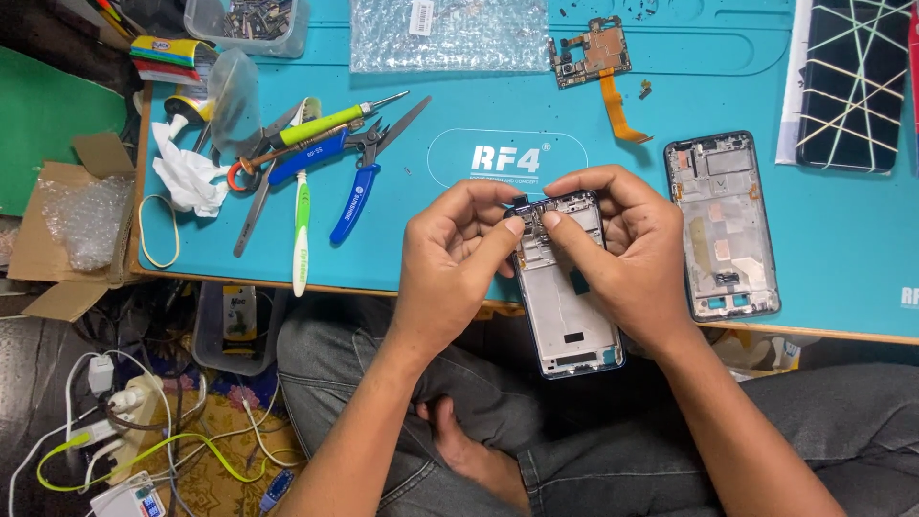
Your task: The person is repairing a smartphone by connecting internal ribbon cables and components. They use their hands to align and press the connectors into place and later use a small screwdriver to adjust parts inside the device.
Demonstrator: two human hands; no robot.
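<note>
At the far left of the bench (842, 239), an open cardboard box (57, 239) holds bubble wrap. On the teal mat lie a crumpled white tissue (187, 177), a rubber band (158, 230), and a heap of tools: tweezers, a green-handled screwdriver (325, 123) and blue-handled pliers (356, 196). The left hand (455, 263) is curled, thumb and forefinger pinching the top end of an opened phone frame (565, 325) held over the bench edge. The right hand (627, 254) grips the same frame, fingertips pressed at its top. Just right lies a second phone frame (723, 225); above, a circuit board (589, 53) with an orange ribbon cable.
</note>
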